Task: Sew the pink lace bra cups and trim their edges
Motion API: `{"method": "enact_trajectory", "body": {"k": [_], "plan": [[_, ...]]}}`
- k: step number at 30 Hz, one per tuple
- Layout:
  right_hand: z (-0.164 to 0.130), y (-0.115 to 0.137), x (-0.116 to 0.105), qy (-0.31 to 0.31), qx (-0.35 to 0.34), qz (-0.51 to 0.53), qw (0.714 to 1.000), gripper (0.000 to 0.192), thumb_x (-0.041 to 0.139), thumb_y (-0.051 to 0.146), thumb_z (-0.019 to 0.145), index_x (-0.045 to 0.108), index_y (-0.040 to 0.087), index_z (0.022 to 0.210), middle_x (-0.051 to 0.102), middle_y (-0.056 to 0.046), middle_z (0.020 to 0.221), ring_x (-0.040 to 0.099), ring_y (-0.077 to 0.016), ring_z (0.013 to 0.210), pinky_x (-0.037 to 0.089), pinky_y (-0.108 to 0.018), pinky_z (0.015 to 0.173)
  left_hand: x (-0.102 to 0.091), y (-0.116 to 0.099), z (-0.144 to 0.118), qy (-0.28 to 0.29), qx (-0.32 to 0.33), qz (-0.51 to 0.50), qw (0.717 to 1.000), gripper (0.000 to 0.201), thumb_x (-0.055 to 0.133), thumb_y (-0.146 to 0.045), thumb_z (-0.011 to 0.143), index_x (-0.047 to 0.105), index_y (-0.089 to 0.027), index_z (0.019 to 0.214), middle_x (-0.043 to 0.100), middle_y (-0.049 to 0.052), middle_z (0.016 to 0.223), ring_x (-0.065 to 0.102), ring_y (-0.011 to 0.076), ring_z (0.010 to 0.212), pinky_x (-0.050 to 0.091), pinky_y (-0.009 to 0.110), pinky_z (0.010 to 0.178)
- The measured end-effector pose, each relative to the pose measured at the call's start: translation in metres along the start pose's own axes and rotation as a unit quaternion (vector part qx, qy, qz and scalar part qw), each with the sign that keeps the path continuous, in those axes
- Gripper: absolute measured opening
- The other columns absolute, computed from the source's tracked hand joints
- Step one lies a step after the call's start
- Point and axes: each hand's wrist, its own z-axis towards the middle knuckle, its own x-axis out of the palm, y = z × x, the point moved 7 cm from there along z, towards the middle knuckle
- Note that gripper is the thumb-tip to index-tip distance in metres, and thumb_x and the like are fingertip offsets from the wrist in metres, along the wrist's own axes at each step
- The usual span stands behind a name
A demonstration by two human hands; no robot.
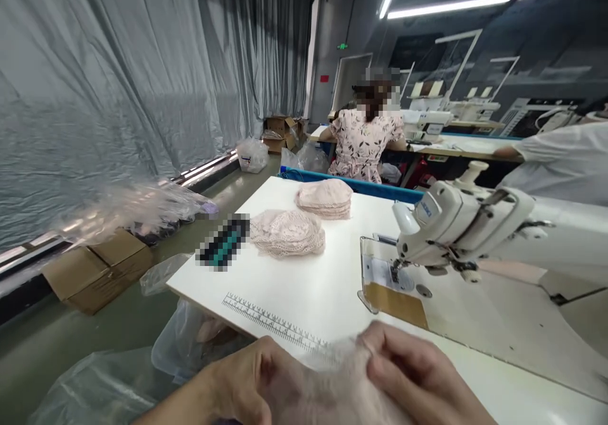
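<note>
A pale pink, sheer piece of fabric point(327, 384) is stretched between my two hands at the front edge of the table. My left hand point(254, 374) grips its left side, the thumb bent over the cloth. At its upper right corner, my right hand point(408, 365) pinches the fabric between thumb and fingers. The lower part of the cloth runs out of the picture. Beyond my hands lie a pile of pale pink lace pieces point(287, 234) and a neat stack of similar pink pieces point(325, 198).
A white sewing machine point(456, 222) stands on the right of the white table point(190, 279). A printed ruler point(275, 320) runs along the front edge. On the floor at left are a cardboard box point(99, 270) and plastic bags point(109, 384). A co-worker point(365, 137) sits ahead.
</note>
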Motion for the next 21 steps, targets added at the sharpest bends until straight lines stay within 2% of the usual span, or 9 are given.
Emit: {"method": "enact_trajectory", "body": {"k": [2, 5, 8, 10, 12, 13, 15, 17, 21], "plan": [[0.026, 0.021, -0.005, -0.016, -0.041, 0.010, 0.999, 0.029, 0.062, 0.044, 0.079, 0.058, 0.017, 0.069, 0.054, 0.003, 0.063, 0.048, -0.0080, 0.058, 0.036, -0.018, 0.053, -0.009, -0.001, -0.004, -0.011, 0.021, -0.031, 0.999, 0.053, 0.081, -0.053, 0.044, 0.072, -0.012, 0.076, 0.063, 0.004, 0.067, 0.055, 0.0150, 0.064, 0.043, 0.022, 0.064], [0.066, 0.037, -0.015, -0.020, -0.069, 0.062, 0.995, 0.023, 0.068, 0.038, 0.075, 0.059, 0.018, 0.069, 0.057, 0.004, 0.063, 0.052, -0.0078, 0.054, 0.040, -0.017, 0.050, -0.028, -0.006, -0.010, -0.074, 0.041, -0.062, 0.994, 0.030, 0.081, -0.036, 0.058, 0.072, -0.012, 0.073, 0.065, 0.004, 0.067, 0.058, 0.0126, 0.061, 0.042, 0.018, 0.057], [0.108, 0.052, -0.035, -0.079, -0.108, 0.094, 0.987, 0.022, 0.069, 0.039, 0.073, 0.055, 0.022, 0.075, 0.056, 0.008, 0.059, 0.050, -0.0065, 0.046, 0.040, -0.016, 0.043, -0.053, -0.048, -0.010, -0.113, 0.136, -0.123, 0.976, 0.026, 0.078, -0.036, 0.063, 0.071, -0.017, 0.080, 0.067, 0.002, 0.071, 0.060, 0.0117, 0.064, 0.045, 0.017, 0.058], [0.138, 0.064, -0.054, -0.139, -0.150, 0.107, 0.973, 0.019, 0.067, 0.036, 0.076, 0.054, 0.023, 0.080, 0.055, 0.009, 0.062, 0.048, -0.0053, 0.044, 0.038, -0.015, 0.040, -0.067, -0.091, 0.000, -0.077, 0.212, -0.120, 0.967, 0.054, 0.077, -0.048, 0.058, 0.065, -0.022, 0.104, 0.066, 0.006, 0.094, 0.061, 0.0208, 0.087, 0.049, 0.029, 0.075], [0.170, 0.076, -0.076, -0.203, -0.194, 0.107, 0.954, 0.014, 0.061, 0.030, 0.083, 0.055, 0.021, 0.090, 0.057, 0.007, 0.071, 0.052, -0.0055, 0.050, 0.041, -0.017, 0.043, -0.084, -0.128, 0.025, -0.046, 0.246, -0.099, 0.963, 0.069, 0.076, -0.054, 0.056, 0.056, -0.027, 0.116, 0.060, 0.007, 0.113, 0.057, 0.0264, 0.101, 0.049, 0.036, 0.079], [0.185, 0.081, -0.087, -0.234, -0.212, 0.103, 0.943, 0.015, 0.057, 0.028, 0.086, 0.055, 0.017, 0.096, 0.059, 0.003, 0.079, 0.055, -0.0066, 0.056, 0.045, -0.019, 0.048, -0.095, -0.143, 0.041, -0.058, 0.250, -0.069, 0.964, 0.069, 0.077, -0.051, 0.058, 0.054, -0.027, 0.118, 0.057, 0.007, 0.118, 0.056, 0.0267, 0.103, 0.049, 0.037, 0.080], [0.216, 0.087, -0.111, -0.293, -0.237, 0.089, 0.922, 0.021, 0.053, 0.028, 0.089, 0.054, 0.015, 0.105, 0.060, -0.002, 0.093, 0.059, -0.0104, 0.070, 0.051, -0.026, 0.059, -0.125, -0.165, 0.078, -0.155, 0.241, 0.033, 0.957, 0.056, 0.072, -0.034, 0.070, 0.051, -0.024, 0.120, 0.058, 0.009, 0.116, 0.058, 0.0235, 0.099, 0.050, 0.035, 0.080], [0.241, 0.088, -0.136, -0.354, -0.259, 0.069, 0.896, 0.025, 0.053, 0.030, 0.089, 0.054, 0.015, 0.109, 0.059, -0.004, 0.102, 0.060, -0.0140, 0.080, 0.052, -0.032, 0.067, -0.158, -0.183, 0.114, -0.270, 0.239, 0.116, 0.926, 0.050, 0.065, -0.015, 0.074, 0.048, -0.017, 0.122, 0.060, 0.012, 0.108, 0.060, 0.0212, 0.093, 0.050, 0.033, 0.078], [0.274, 0.081, -0.184, -0.465, -0.280, -0.001, 0.840, 0.029, 0.053, 0.031, 0.089, 0.052, 0.016, 0.113, 0.058, -0.005, 0.109, 0.060, -0.0167, 0.089, 0.051, -0.036, 0.074, -0.208, -0.207, 0.183, -0.355, 0.231, 0.181, 0.888, 0.050, 0.053, -0.001, 0.078, 0.042, -0.011, 0.126, 0.056, 0.013, 0.113, 0.057, 0.0202, 0.098, 0.047, 0.032, 0.083]]}}
